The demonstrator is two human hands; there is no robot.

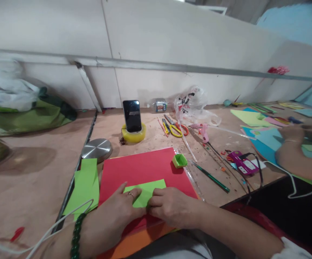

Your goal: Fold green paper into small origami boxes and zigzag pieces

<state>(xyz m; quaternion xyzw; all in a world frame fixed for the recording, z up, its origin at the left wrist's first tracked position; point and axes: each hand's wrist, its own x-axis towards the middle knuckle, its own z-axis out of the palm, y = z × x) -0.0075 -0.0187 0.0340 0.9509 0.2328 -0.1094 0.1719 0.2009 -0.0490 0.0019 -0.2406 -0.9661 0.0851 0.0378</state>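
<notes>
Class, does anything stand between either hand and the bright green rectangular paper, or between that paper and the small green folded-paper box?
Nothing visible does. The left hand and right hand already touch the green paper, and only bare red paper lies between it and the box.

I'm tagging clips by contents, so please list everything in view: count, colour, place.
red sheet: one, red, under the hands
green piece: one, green, on red sheet
loose green paper: count unclear, green, left
small box: one, green, on red sheet
metal disc: one, silver, left
phone: one, black, at tape roll
tape roll: one, yellow, beyond red sheet
scissors: count unclear, yellow and orange handles, beyond
glue gun: one, pink, right
slim tool: one, green, right
device: one, purple, right
clear bag: one, by wall
papers: several, mixed, far right
co-worker's arm: far right
left hand, right hand: on green piece
</notes>
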